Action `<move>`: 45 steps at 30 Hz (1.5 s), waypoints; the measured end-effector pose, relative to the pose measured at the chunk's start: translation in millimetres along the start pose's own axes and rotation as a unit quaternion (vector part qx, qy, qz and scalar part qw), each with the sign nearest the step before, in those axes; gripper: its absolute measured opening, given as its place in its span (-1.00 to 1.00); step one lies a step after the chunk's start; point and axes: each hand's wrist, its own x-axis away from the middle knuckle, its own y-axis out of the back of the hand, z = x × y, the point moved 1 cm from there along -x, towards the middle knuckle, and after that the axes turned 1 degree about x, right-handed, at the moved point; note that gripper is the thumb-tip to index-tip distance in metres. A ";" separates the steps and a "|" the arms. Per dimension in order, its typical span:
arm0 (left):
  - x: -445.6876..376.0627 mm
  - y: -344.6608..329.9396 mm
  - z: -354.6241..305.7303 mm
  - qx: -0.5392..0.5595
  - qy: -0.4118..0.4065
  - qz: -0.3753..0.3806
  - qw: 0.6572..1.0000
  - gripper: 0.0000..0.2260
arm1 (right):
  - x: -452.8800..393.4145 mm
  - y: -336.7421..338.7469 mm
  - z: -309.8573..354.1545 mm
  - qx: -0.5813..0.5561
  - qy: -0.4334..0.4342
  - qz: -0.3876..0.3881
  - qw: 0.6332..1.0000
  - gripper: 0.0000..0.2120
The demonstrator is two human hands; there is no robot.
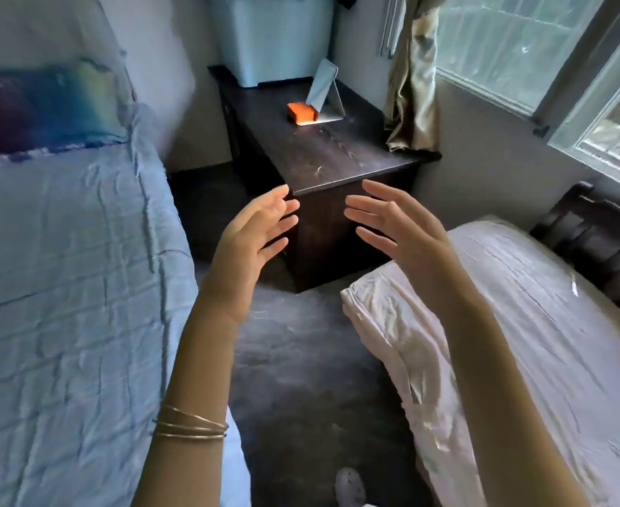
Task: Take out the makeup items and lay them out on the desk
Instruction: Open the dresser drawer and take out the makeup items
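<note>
From the head view, both hands are raised in front of the person with palms turned toward each other and fingers straight and spread; the left hand point(255, 232) and the right hand point(396, 228) hold nothing and touch nothing. Thin bangles point(191, 426) circle the left forearm. Beyond the hands stands a dark wooden worktop point(337, 151), set between a bed with a blue quilt point(63, 268) on the left and a white-covered mattress point(520, 323) on the right. On the far part of the worktop a small orange box point(301, 112) sits just beside a folding stand mirror point(325, 93), touching its base plate. Behind them a pale blue storage bin point(275, 34) rests on the back edge. A window point(520, 42) and a tied curtain point(414, 78) lie to the right.

No makeup item is laid out yet, and no bag or pouch is plainly visible; whether the orange box holds makeup cannot be told. The task looks to be at its very start. The next move likely calls for stepping closer and reaching past the near edge toward the orange box or the bin.
</note>
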 end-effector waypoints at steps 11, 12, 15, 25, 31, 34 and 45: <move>-31.6 2.6 16.5 -0.002 0.014 -0.149 0.989 -0.61 | -87.6 23.0 -30.6 -0.046 -0.011 0.151 0.987 -0.36; -35.4 6.4 17.6 -0.001 0.015 -0.158 0.987 -0.59 | -94.6 21.7 -34.1 -0.048 -0.010 0.158 0.986 -0.38; -53.5 15.1 20.3 -0.002 0.022 -0.172 0.985 -0.57 | -118.3 16.2 -44.5 -0.055 -0.016 0.168 0.984 -0.42; -165.3 82.9 14.8 -0.007 0.015 -0.159 0.987 -0.66 | -237.7 -30.6 -65.2 -0.056 -0.007 0.168 0.984 -0.33; -234.8 138.0 -10.9 -0.011 -0.008 -0.145 0.989 -0.61 | -316.6 -73.9 -60.1 -0.040 0.016 0.170 0.985 -0.38; -258.3 163.2 -9.4 -0.010 0.005 -0.156 0.988 -0.59 | -343.7 -92.5 -70.1 -0.036 0.000 0.177 0.984 -0.43; -354.4 224.9 14.7 -0.001 0.041 -0.194 0.980 -0.63 | -457.0 -127.3 -118.8 -0.049 -0.033 0.199 0.978 -0.42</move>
